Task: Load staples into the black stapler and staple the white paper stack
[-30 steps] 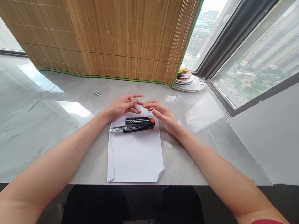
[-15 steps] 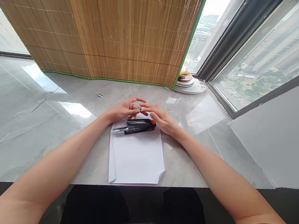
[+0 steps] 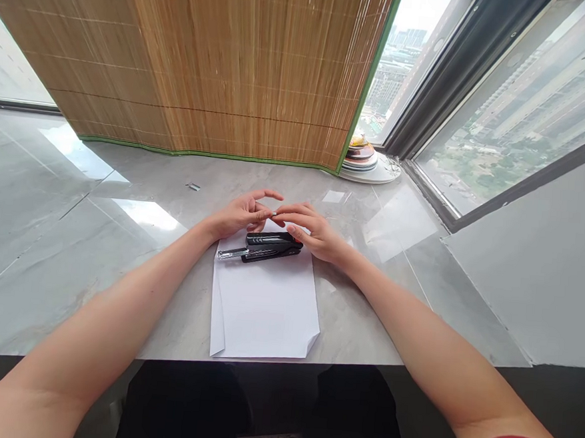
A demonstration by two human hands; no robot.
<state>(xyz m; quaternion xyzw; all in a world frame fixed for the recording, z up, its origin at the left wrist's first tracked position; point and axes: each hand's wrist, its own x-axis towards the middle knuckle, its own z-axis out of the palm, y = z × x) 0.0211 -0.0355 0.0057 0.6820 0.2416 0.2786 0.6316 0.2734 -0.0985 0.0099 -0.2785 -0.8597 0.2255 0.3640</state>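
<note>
A black stapler (image 3: pixel 273 246) with a red-orange patch at its right end lies across the top of a white paper stack (image 3: pixel 269 304). Its silver metal tray points left. Just beyond it, my left hand (image 3: pixel 245 214) pinches a tiny thing between thumb and fingertip, too small to make out. My right hand (image 3: pixel 316 233) reaches in from the other side, fingers stretched out and their tips meeting the left fingertips. Its thumb is apart from the fingers, over the stapler's right end, and partly covers the red-orange patch.
On the grey marbled counter (image 3: pixel 93 265), a small strip of staples (image 3: pixel 193 187) lies to the far left. A bamboo blind (image 3: pixel 223 67) hangs at the back. Stacked plates (image 3: pixel 366 165) stand by the window corner. The counter's front edge runs just below the paper.
My right hand has shifted slightly left, its thumb now covering more of the stapler's red-orange patch. The fingertips of both hands are closer around the tiny thing. The stapler and paper stay put.
</note>
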